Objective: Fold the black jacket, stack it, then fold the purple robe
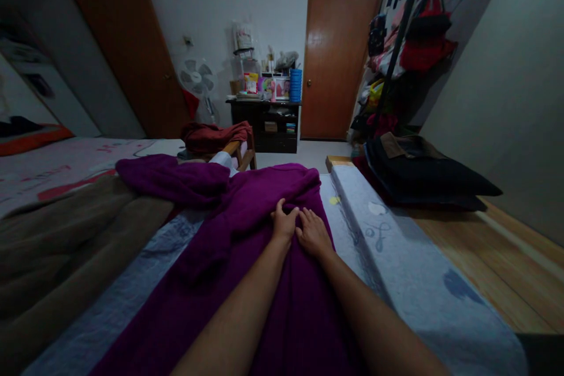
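Observation:
A long purple coat [259, 282] lies spread on the bed, one sleeve [176, 179] stretched out to the left. On its upper front rests my left hand [284, 222], thumb and forefinger spread apart around a dark fold in the cloth. My right hand [314, 231] lies flat beside it, fingers extended and pressed on the coat near its right edge. The two hands almost touch at the left thumb and right fingertips. Cloth under both palms is hidden.
A brown garment [66, 247] lies at the left. Dark folded clothes [423, 170] are stacked on the wooden board [484, 258] at the right. Beyond the bed stand a chair with a reddish cloth [215, 135], a fan [197, 76] and a black cabinet [240, 123].

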Tool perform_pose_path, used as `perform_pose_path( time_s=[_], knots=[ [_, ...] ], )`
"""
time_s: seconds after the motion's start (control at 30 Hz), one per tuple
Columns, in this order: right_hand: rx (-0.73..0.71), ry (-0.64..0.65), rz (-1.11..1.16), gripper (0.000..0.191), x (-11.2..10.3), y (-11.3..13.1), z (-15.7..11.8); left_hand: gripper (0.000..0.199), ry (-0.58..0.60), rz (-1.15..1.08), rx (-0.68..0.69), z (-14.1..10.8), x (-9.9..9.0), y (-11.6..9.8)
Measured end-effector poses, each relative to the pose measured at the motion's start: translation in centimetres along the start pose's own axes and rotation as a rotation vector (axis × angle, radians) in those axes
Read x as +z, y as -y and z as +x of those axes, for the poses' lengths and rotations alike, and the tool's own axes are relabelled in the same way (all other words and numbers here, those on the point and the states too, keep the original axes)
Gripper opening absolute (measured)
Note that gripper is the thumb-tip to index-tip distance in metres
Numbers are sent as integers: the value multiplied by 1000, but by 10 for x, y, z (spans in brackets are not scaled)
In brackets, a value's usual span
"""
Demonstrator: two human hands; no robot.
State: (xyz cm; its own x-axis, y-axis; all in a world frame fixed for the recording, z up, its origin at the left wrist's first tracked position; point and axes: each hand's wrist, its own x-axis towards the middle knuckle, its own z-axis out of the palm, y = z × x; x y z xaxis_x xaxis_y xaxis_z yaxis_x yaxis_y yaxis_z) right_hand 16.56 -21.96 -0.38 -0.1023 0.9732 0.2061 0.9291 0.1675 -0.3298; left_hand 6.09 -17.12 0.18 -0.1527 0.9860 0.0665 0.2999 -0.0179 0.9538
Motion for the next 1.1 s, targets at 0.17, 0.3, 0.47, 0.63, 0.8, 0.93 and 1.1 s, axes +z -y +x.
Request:
perform_pose_path(
  time_s=[0.17, 0.3, 0.47, 0.63, 0.8, 0.93, 1.1],
  knots=[
    [21, -49, -13, 54, 6, -4, 1, 55, -49, 217, 59, 1, 8, 8],
    [31, -49, -4, 54, 8, -5, 1, 49, 78, 399, 145, -1, -1, 4],
    [15, -46, 31, 53, 8, -6, 2, 41, 75, 507, 401, -7, -9, -10],
    [1, -100, 202, 50, 10, -14, 6, 36, 239, 427, 620, -1, -5, -12],
    [110, -195, 620, 31, 5, -23, 12, 29, 278, 633, 505, -3, -1, -10],
    [364, -151, 829, 21, -11, -30, 31, 27, 253, 803, 495, -11, 1, -18],
    [507, -172, 822, 27, -42, -49, 87, 34, 242, 842, 526, -13, 2, -19]
  ],
)
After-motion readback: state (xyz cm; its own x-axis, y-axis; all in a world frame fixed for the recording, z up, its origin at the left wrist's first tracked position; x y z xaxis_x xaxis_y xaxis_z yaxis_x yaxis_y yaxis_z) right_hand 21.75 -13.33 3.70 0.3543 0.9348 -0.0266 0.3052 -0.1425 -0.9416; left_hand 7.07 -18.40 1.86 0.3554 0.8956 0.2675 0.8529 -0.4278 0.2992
